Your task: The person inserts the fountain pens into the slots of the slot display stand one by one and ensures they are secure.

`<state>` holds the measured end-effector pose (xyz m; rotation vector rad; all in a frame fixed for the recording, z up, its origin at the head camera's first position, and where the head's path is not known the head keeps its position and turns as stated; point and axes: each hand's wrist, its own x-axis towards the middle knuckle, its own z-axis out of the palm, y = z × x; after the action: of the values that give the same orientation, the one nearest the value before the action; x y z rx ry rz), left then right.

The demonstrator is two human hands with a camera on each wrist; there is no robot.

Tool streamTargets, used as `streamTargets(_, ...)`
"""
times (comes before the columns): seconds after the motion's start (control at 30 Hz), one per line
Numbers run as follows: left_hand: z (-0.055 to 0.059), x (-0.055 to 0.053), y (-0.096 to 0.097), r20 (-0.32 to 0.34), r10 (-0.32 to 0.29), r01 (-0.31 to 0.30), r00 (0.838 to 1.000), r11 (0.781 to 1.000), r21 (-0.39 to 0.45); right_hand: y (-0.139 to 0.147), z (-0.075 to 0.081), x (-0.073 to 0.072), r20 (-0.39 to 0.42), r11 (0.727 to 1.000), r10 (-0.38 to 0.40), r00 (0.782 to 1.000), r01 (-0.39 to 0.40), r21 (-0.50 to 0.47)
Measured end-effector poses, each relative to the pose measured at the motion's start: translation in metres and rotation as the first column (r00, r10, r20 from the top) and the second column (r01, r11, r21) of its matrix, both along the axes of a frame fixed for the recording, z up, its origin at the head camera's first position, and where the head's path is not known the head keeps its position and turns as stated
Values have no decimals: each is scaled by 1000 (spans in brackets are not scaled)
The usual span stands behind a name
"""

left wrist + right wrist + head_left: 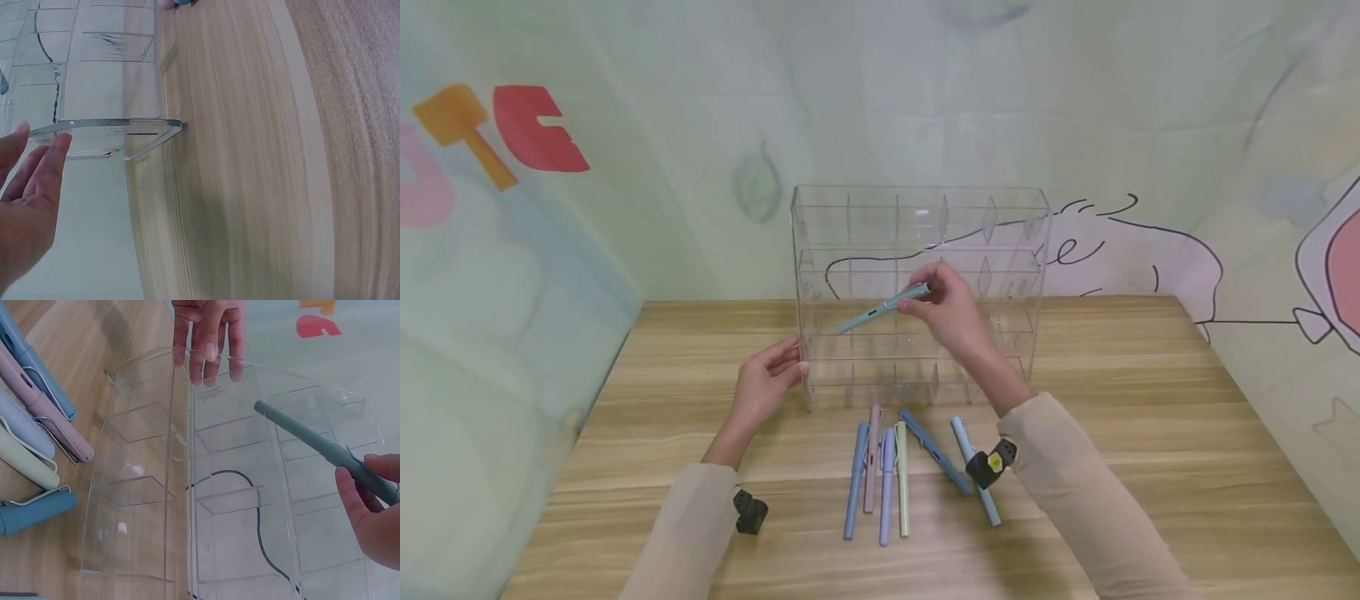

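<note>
A clear acrylic rack with several divided tiers stands upright on the table. My left hand touches its left side panel near the bottom, fingers mostly straight; the left wrist view shows the fingertips against the panel. In front of the middle tiers, my right hand pinches a capped teal pen by its clip end. The pen is tilted, its free end pointing left and down. In the right wrist view the thumb and fingers hold the teal pen above the rack's compartments.
Before the rack lie a blue pen, a pink pen, a lavender pen, a pale green pen, a dark blue pen and a light blue pen. A printed cloth hangs behind the wooden table.
</note>
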<state>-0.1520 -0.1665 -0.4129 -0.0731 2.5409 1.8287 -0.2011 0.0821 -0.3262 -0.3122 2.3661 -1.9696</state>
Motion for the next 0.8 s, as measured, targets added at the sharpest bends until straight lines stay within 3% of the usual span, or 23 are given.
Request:
streamTargets(0.27, -1, 0, 0, -2, 12, -12, 1000, 1000, -2, -6, -8, 0, 22, 1000, -12, 1000, 12, 12)
streamTargets(0.8, -1, -1, 1, -7, 4, -4, 1000, 1000, -4, -29, -23, 1, -23, 999, -15, 1000, 16, 36)
